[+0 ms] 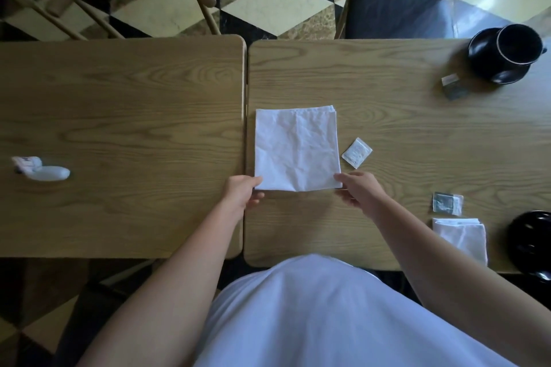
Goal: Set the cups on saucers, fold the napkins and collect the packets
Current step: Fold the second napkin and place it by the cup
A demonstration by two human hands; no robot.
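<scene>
Head view looks straight down on two wooden tables pushed edge to edge. Nearest, the left hand (243,192) pinches the near-left corner of a white napkin (296,149), and the right hand (356,189) pinches its near-right corner; the napkin lies flat on the right table (387,116), its left edge along the seam. To the right, a folded napkin (460,237) lies at the near edge beside a black saucer (530,243), with a clear packet (447,203) just above it. A small white packet (357,152) sits just beside the held napkin; its print is too small to read. On the left table (119,98) lie white packets (40,169), wording blurred. Farthest, a black cup (517,46) stands on its saucer (489,65), a dark packet (453,86) nearby. Bare wood stretches between.
</scene>
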